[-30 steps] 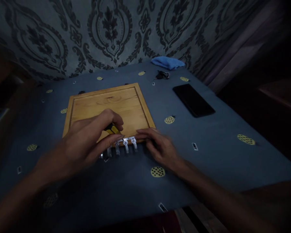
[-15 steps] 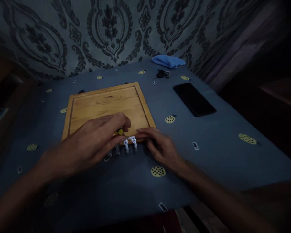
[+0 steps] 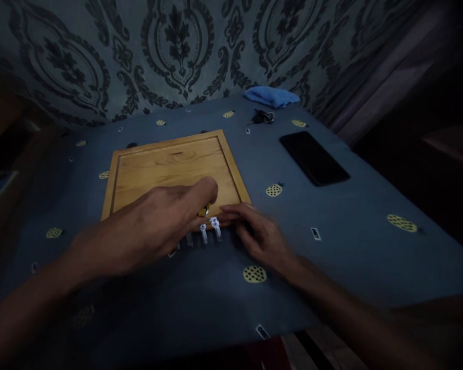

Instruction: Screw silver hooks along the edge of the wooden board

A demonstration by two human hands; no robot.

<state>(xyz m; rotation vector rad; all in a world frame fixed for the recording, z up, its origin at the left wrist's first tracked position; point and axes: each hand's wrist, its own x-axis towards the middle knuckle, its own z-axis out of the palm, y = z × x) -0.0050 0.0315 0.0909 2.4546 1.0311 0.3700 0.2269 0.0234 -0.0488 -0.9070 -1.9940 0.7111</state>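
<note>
A framed wooden board (image 3: 173, 162) lies flat on the table, its near edge partly behind my hands. My left hand (image 3: 154, 221) is closed over that edge, fingers curled round a small yellow-and-black object (image 3: 204, 210), mostly hidden, its kind unclear. Just below the fingers, a row of small whitish metal clips (image 3: 216, 228) sticks out from the board's near edge toward me; those on the left are dim and partly covered. My right hand (image 3: 260, 231) grips the near right part of the edge beside the clips, fingertips on the wood and thumb underneath.
A black phone (image 3: 314, 158) lies to the right of the board. Behind it are a bunch of keys (image 3: 262, 117) and a folded blue cloth (image 3: 272, 96). The table has a blue patterned cover (image 3: 351, 231); a patterned curtain (image 3: 177, 51) hangs at the back.
My left hand has shifted slightly right along the near edge, rolling over so that less of the yellow-and-black object shows. The right hand stays at the edge. The whole view has shifted slightly.
</note>
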